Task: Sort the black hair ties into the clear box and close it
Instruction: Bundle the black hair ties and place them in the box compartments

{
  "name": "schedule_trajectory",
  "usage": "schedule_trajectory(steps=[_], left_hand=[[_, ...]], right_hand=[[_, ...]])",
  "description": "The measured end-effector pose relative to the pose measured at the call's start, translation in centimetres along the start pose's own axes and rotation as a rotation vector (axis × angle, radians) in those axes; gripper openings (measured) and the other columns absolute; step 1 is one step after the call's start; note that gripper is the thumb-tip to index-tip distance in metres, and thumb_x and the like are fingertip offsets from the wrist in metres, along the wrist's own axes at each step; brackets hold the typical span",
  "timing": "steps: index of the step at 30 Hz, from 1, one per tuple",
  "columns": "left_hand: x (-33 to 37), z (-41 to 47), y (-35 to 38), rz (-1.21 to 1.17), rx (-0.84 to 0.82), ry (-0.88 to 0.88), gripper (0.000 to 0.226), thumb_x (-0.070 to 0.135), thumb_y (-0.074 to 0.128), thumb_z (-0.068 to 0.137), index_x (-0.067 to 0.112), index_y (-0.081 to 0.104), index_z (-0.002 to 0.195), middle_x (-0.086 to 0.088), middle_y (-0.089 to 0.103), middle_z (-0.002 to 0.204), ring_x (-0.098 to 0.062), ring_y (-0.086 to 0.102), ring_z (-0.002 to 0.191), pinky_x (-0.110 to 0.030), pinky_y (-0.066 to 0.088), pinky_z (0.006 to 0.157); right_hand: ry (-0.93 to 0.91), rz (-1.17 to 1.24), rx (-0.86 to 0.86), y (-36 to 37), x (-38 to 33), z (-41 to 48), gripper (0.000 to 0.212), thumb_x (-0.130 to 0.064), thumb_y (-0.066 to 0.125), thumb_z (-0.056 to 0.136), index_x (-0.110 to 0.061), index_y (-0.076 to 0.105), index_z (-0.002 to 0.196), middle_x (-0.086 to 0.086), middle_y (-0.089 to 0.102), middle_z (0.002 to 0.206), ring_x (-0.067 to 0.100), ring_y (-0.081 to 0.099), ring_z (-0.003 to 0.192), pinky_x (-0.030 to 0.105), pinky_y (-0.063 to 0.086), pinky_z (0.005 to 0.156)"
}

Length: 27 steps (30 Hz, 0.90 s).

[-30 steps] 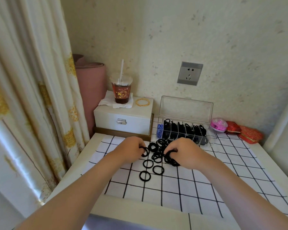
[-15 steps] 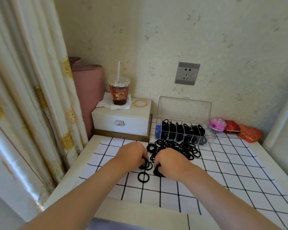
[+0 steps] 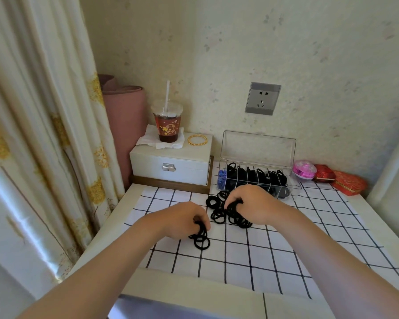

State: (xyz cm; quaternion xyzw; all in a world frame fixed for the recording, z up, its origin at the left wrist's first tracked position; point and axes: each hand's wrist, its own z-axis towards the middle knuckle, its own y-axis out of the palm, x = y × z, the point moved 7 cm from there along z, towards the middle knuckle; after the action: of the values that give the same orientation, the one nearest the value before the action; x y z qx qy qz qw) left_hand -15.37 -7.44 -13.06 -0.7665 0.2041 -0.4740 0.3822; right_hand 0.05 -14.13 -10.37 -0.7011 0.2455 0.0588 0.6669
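Both hands work over the checked cloth (image 3: pixel 251 256) that covers the table (image 3: pixel 194 293). The left hand (image 3: pixel 182 221) is curled shut around a small bunch of black hair ties (image 3: pixel 200 238), with a few loops hanging out below its fingers and resting on the cloth. The right hand (image 3: pixel 253 204) is closed on a thicker bunch drawn from the loose pile (image 3: pixel 219 210) (the pile lies between the two hands and just in front of the box). The clear box (image 3: pixel 258 178) stands at the back of the table with its lid (image 3: pixel 258 147) raised upright toward the wall; its divided compartments already hold black ties, and the leftmost one holds blue ones. A white jewellery case (image 3: pixel 171 168) sits to the left of the box, carrying a drink cup (image 3: pixel 168 125) and a gold bangle (image 3: pixel 197 140).
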Motion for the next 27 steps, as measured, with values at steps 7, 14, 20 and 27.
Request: schedule_trajectory(steps=[7,14,20,27], left_hand=[[0.1,0.2,0.9,0.13,0.021,-0.056,0.027,0.007,0.063,0.088,0.026,0.074,0.104,0.004,0.067,0.113,-0.013,0.064,0.101,-0.025,0.054,0.087],[-0.4,0.0,-0.4,0.136,0.064,-0.068,0.028,0.011,0.053,0.095,0.021,0.063,0.119,0.0,0.061,0.119,-0.013,0.056,0.1,-0.021,0.045,0.081],[-2.3,-0.2,-1.8,-0.151,0.116,-0.158,0.021,0.015,0.061,0.09,0.029,0.059,0.107,0.004,0.061,0.1,-0.014,0.063,0.081,-0.026,0.058,0.071],[-2.5,0.2,-1.7,-0.452,0.167,-0.222,0.019,0.012,0.063,0.091,0.025,0.072,0.102,-0.004,0.069,0.1,-0.015,0.068,0.08,-0.024,0.061,0.071]], right_hand=[[-0.133,-0.193,0.002,1.3,-2.2,1.5,0.047,-0.004,0.048,0.097,-0.036,0.068,0.124,-0.005,0.059,0.131,0.017,0.056,0.12,0.027,0.045,0.094],[-0.239,-0.508,-0.112,3.3,-4.0,2.0,0.052,-0.003,0.051,0.093,-0.041,0.064,0.127,-0.003,0.058,0.116,0.021,0.058,0.11,0.028,0.041,0.077],[-0.231,-0.585,-0.113,3.1,-4.9,1.4,0.03,-0.014,0.06,0.091,-0.032,0.073,0.111,-0.005,0.059,0.114,0.02,0.062,0.1,0.034,0.05,0.078],[-0.134,-0.32,-0.067,2.0,-3.7,0.8,0.024,-0.013,0.064,0.087,-0.027,0.076,0.103,-0.011,0.07,0.108,0.01,0.063,0.101,0.031,0.054,0.086]])
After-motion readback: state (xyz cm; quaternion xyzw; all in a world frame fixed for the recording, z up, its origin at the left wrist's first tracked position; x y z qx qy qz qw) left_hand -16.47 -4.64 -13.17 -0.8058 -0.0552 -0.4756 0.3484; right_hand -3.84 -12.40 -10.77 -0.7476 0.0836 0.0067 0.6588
